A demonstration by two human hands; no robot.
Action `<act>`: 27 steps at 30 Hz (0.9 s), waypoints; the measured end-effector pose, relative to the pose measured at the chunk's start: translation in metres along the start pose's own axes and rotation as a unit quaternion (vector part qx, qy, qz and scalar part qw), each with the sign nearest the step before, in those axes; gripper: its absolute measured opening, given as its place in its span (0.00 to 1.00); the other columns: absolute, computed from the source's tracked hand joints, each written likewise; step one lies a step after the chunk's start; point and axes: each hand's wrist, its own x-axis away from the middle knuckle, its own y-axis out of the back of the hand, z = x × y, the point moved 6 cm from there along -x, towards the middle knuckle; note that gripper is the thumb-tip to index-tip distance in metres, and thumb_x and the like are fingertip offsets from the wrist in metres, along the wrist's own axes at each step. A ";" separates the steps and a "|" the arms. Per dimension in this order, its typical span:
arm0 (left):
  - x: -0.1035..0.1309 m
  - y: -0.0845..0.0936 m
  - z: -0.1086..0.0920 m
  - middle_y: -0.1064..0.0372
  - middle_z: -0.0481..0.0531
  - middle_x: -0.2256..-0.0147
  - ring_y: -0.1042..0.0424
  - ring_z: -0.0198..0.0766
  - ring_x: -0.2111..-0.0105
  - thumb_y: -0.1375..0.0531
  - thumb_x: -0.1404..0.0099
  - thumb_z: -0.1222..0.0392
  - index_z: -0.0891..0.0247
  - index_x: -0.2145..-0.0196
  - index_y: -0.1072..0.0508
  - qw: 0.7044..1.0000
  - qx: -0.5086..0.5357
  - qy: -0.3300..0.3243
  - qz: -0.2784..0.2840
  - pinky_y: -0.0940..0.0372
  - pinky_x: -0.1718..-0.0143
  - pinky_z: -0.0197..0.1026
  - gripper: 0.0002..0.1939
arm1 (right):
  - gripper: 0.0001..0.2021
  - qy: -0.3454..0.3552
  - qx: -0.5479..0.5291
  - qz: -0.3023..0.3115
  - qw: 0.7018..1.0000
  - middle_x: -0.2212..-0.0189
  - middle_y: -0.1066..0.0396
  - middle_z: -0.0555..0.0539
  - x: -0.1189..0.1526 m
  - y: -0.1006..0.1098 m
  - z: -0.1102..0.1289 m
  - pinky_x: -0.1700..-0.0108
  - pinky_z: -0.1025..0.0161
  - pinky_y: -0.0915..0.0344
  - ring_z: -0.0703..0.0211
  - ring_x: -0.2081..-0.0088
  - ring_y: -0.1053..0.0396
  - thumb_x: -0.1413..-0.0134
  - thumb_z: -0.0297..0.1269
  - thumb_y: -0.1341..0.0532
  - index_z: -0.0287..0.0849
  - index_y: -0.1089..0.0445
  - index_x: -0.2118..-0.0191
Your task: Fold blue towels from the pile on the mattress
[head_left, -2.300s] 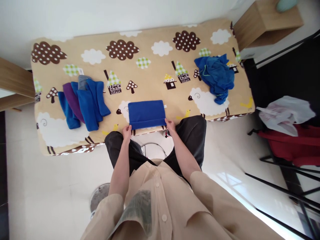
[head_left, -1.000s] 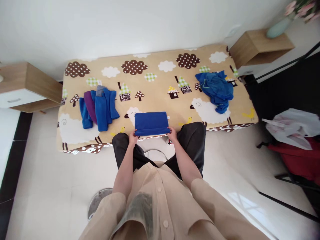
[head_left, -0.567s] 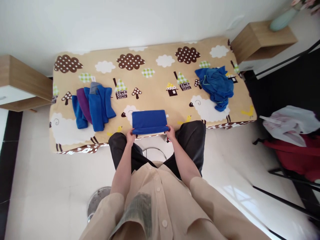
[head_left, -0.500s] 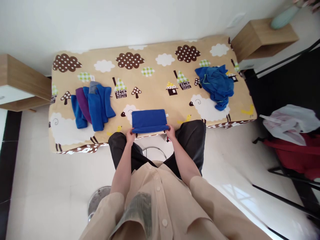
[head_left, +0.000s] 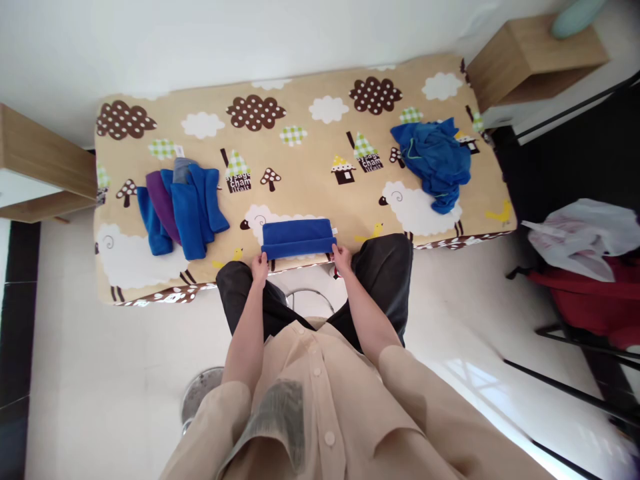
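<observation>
A blue cloth (head_left: 297, 230) lies flat on the patterned bed cover (head_left: 300, 177), close to its front edge, with its near part folded over as a strip. At the cloth's near left corner, my left hand (head_left: 259, 268) pinches the folded edge. My right hand (head_left: 342, 259) grips the near right corner, just below a small white tag. On the left of the bed lie several rolled or folded cloths (head_left: 193, 210), blue, purple and grey. A crumpled blue cloth heap (head_left: 435, 160) rests on the right side.
Wooden cabinets stand at the left (head_left: 45, 157) and the right (head_left: 530, 60), the right one bearing a pale green vase (head_left: 575, 18). A white plastic bag (head_left: 583, 233) sits on something red at the far right. A round stool (head_left: 200, 393) is at lower left.
The near edge of the blue cloth has been folded farther away from me, making a wider strip. Both hands have moved slightly with it. The camera view has shifted a little.
</observation>
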 end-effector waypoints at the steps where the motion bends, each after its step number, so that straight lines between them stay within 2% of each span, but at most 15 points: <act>1: 0.001 0.000 0.000 0.31 0.52 0.72 0.29 0.38 0.72 0.44 0.29 0.46 0.65 0.61 0.26 1.000 0.002 0.013 -0.006 0.33 0.70 0.38 0.17 | 0.19 -0.005 -0.006 -0.002 1.000 0.72 0.22 0.41 -0.001 0.000 -0.001 0.53 0.52 0.28 0.44 0.62 0.22 0.44 0.56 0.39 0.44 0.27 0.69; 5: 0.004 0.000 -0.005 0.28 0.54 0.68 0.28 0.37 0.71 0.43 0.29 0.48 0.65 0.59 0.26 0.999 0.023 0.047 -0.007 0.32 0.69 0.38 0.17 | 0.18 -0.027 -0.025 0.002 0.999 0.73 0.22 0.41 -0.003 -0.003 -0.007 0.54 0.52 0.28 0.44 0.64 0.22 0.44 0.54 0.39 0.43 0.26 0.68; 8: 0.005 -0.001 -0.006 0.27 0.55 0.66 0.27 0.36 0.69 0.43 0.29 0.50 0.66 0.58 0.26 0.998 0.030 0.059 -0.006 0.32 0.70 0.36 0.15 | 0.19 -0.017 -0.017 -0.011 1.000 0.70 0.21 0.40 -0.005 -0.002 -0.007 0.53 0.52 0.28 0.44 0.62 0.22 0.45 0.55 0.38 0.42 0.25 0.67; 14: 0.001 -0.002 -0.001 0.25 0.57 0.61 0.26 0.35 0.67 0.43 0.28 0.52 0.65 0.55 0.27 0.997 0.039 0.063 -0.007 0.33 0.71 0.34 0.14 | 0.20 -0.001 0.001 -0.017 1.000 0.66 0.20 0.38 -0.006 -0.001 -0.006 0.51 0.52 0.30 0.44 0.60 0.23 0.46 0.56 0.39 0.42 0.25 0.67; 22: -0.004 -0.004 0.002 0.25 0.57 0.60 0.27 0.34 0.68 0.42 0.29 0.51 0.66 0.54 0.26 0.999 0.030 0.043 -0.004 0.32 0.68 0.35 0.16 | 0.17 -0.001 -0.023 -0.020 1.000 0.70 0.22 0.42 -0.010 -0.002 -0.010 0.52 0.52 0.29 0.46 0.62 0.24 0.49 0.54 0.37 0.43 0.29 0.69; 27: -0.003 -0.005 -0.001 0.25 0.58 0.59 0.27 0.34 0.68 0.42 0.29 0.53 0.67 0.52 0.27 0.998 0.042 0.050 -0.007 0.32 0.68 0.36 0.15 | 0.16 -0.017 -0.056 -0.033 0.998 0.64 0.23 0.42 -0.009 -0.002 -0.011 0.55 0.56 0.29 0.51 0.62 0.25 0.50 0.51 0.37 0.43 0.32 0.63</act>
